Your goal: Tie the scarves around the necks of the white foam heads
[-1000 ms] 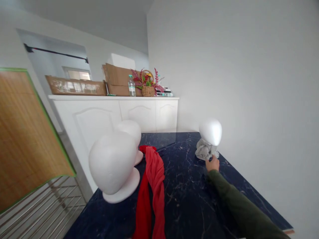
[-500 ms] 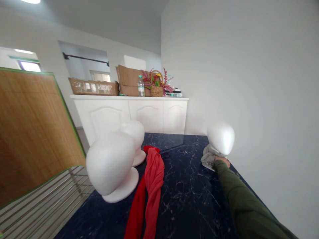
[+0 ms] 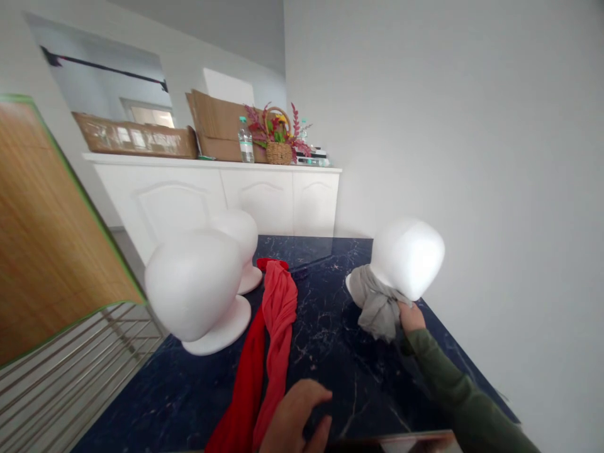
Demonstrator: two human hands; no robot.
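On the right of the table stands a white mannequin head (image 3: 406, 258), leaning to the right, with a grey scarf (image 3: 380, 308) wrapped around its neck and bunched at the front. My right hand (image 3: 412, 316) is closed on the scarf at the neck, just under the head; its fingertips are partly hidden. At the bottom centre, my left hand (image 3: 299, 415) hovers over the table's near part with thumb and fingers apart, holding nothing. Close to it, a red scarf (image 3: 278, 314) lies stretched towards the near edge. Two more white mannequin heads (image 3: 193, 283) stand on the left.
The dark marbled table (image 3: 325, 352) runs up to a grey wall (image 3: 448, 126). A white cabinet (image 3: 179, 201) behind it bears cardboard boxes (image 3: 141, 138), a water bottle (image 3: 246, 141) and a flower basket (image 3: 279, 153). At left are a metal rack (image 3: 113, 340) and wooden panel (image 3: 56, 233).
My left hand has come into view from below. The right mannequin head and its grey scarf are closer, with my right hand still at the neck. The camera view has shifted.
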